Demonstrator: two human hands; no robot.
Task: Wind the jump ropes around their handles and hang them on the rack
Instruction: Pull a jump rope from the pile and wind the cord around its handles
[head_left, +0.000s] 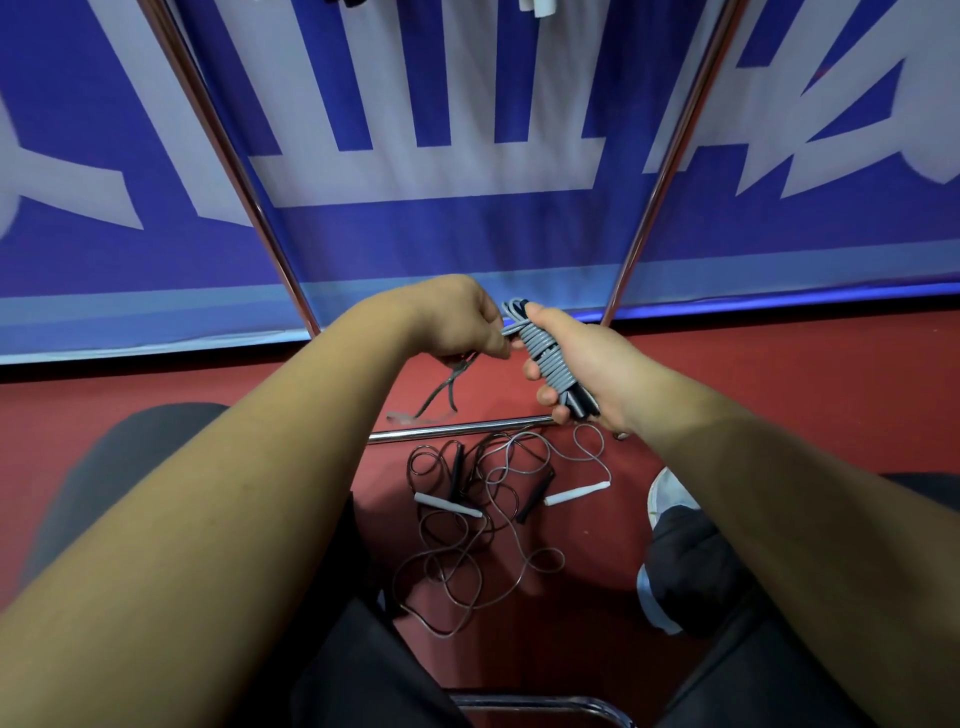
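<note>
Since the blue banner (467, 234) fills the upper half of the frame, the chrome rack (218, 135) stands out against it, its two poles slanting down toward a low crossbar (457, 430) at centre. Below that bar, at lower centre, loose jump ropes (483, 519) lie tangled on the red floor (779, 389), presumably not yet wound. At centre right the right hand (587, 364) closes around the grey rope bundle (545, 358), steadying the dark handles (579, 402) as a core. Just beside it, the left hand (457, 322) pinches the free tail (441, 395), likely to keep the coils taut. Pale shapes (537, 6) at the top edge may be hung ropes; too little shows.
</note>
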